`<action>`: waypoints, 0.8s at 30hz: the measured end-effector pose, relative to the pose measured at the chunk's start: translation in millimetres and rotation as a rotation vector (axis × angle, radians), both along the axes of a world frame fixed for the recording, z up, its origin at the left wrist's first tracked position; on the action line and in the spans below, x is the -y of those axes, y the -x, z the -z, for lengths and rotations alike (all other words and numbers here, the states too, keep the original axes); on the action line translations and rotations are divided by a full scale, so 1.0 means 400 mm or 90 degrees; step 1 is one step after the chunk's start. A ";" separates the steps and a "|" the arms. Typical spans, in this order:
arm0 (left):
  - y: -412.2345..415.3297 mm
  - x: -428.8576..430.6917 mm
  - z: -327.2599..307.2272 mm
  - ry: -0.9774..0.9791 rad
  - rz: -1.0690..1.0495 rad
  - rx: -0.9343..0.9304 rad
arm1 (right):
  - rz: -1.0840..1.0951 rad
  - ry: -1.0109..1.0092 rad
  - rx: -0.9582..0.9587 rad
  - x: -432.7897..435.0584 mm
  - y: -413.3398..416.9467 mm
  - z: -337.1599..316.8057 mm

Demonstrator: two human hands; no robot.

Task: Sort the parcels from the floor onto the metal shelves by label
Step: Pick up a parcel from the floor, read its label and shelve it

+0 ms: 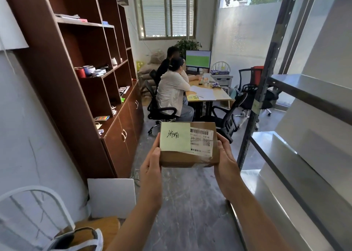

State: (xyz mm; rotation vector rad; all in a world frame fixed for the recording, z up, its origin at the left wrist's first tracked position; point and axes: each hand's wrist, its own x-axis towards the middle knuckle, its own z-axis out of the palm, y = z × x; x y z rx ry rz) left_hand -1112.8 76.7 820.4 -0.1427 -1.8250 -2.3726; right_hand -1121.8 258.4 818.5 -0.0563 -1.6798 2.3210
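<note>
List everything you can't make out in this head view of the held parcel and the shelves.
All in the head view:
1. shipping label: its left part is covered by the green note, and the print is too small to read.
2. parcel: the underside and far side are hidden by its own body.
3. left hand and right hand: most fingers are hidden behind the parcel.
4. metal shelves: cut off by the right edge, with no shelf labels visible.

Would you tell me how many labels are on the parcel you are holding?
2: a green handwritten note on the parcel, top left, and a white barcode label beside it, top right. Hidden faces may carry more.
</note>
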 end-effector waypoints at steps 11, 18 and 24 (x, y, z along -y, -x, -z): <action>0.186 -0.023 0.011 -0.020 0.029 0.012 | 0.009 -0.017 0.018 -0.029 0.168 0.013; 0.375 0.030 0.006 -0.017 0.057 0.020 | 0.037 -0.025 0.039 0.027 0.336 0.011; 0.545 0.086 -0.004 -0.024 0.066 0.023 | 0.065 -0.021 0.042 0.084 0.487 0.007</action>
